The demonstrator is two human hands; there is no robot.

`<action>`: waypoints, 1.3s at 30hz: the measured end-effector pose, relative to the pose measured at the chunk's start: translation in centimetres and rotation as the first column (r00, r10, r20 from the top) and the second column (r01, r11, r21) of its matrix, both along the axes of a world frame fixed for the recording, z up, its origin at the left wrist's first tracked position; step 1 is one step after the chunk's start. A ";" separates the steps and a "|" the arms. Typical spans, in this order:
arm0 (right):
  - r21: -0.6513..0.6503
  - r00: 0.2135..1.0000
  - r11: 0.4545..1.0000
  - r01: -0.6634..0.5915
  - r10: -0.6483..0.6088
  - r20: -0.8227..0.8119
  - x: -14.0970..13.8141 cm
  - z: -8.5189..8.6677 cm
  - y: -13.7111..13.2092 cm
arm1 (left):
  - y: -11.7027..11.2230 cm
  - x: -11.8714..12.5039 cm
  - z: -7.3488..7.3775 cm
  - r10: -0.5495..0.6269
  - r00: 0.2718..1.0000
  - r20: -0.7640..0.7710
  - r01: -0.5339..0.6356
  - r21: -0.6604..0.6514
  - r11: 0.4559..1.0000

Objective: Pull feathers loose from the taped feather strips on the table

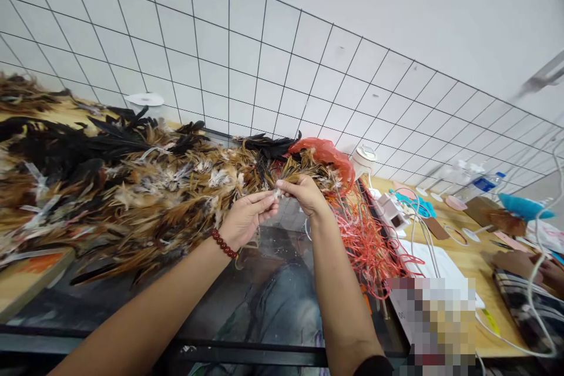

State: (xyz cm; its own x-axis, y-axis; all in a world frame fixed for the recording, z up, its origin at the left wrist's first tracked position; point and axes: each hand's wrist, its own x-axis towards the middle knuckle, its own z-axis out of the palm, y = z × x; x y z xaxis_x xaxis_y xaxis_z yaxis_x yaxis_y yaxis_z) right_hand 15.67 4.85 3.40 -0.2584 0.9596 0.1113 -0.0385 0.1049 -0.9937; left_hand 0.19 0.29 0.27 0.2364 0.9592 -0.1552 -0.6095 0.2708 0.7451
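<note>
1. Got a feather heap (132, 188) sprawled over the left and middle of the bench (22, 288), backed right up against the wire grid (264, 70) standing behind it.
2. Round container (144, 98) tucked behind the heap, at the foot of the grid.
3. Left hand (247, 217) and right hand (304, 194) fingertip to fingertip at the heap's right end, feather tuft (277, 192) pinched between them.
4. Plastic bag (326, 155) just behind the right hand, touching the heap.
5. Tangle of thin bands (365, 241) right of the right forearm, in front of the bag.
6. Small jar (363, 160) just right of the bag; bottle (484, 184) farther right, near the grid.
7. Another person's hand (515, 261) on the bench at far right, cables (418, 235) between it and the tangle.
</note>
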 end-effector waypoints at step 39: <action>-0.017 0.926 0.963 -0.271 0.265 0.269 -0.2 0.0 -0.6 | 0.4 -1.0 -0.1 -0.192 0.969 -0.155 0.190 -0.026 0.981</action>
State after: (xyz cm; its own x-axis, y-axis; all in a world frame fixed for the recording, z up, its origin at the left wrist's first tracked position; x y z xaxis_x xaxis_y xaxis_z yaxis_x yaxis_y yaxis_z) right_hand 15.44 4.23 3.42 -0.5283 0.8488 0.0216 0.1978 0.1478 -0.9690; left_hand -0.80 0.69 0.13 0.3870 0.8968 -0.2147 -0.4218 0.3792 0.8236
